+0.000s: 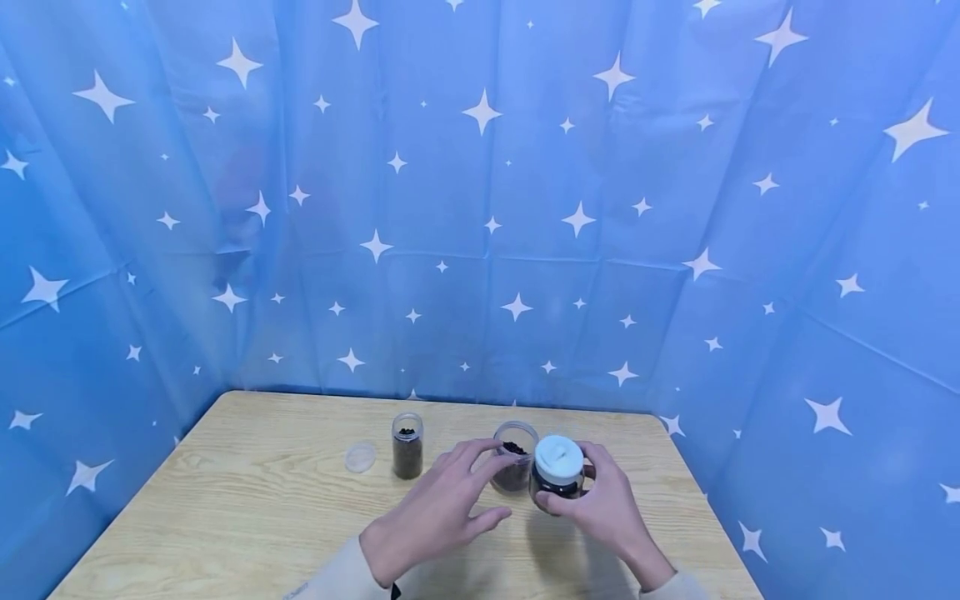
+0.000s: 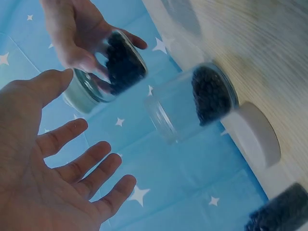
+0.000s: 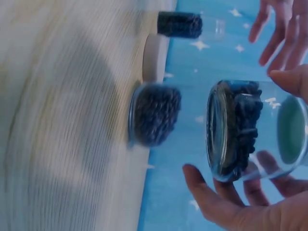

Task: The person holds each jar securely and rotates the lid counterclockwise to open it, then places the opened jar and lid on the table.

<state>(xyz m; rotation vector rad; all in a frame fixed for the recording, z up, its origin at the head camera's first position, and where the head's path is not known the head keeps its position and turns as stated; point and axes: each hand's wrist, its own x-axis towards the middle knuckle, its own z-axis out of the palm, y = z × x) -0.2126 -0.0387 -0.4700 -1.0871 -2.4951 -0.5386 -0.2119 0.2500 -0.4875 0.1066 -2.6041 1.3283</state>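
Note:
My right hand (image 1: 606,510) grips a lidded glass jar (image 3: 240,130) partly filled with dark bean-like pieces, holding it above the table. Its pale lid (image 1: 558,458) faces up. My left hand (image 1: 431,515) has its fingers spread, palm toward the held jar, and seems to hold nothing. Between the hands, a wide uncapped glass jar (image 2: 180,106) stands on the table with similar dark pieces at its bottom. In the left wrist view a white lid (image 2: 255,134) lies beside that jar; the left hand hides it in the head view.
A slim uncapped jar (image 1: 407,457) of dark pieces stands further left on the wooden table (image 1: 247,500). Left of it lies a round translucent lid (image 1: 360,457). A blue star-patterned curtain (image 1: 450,208) hangs behind the table and along its sides.

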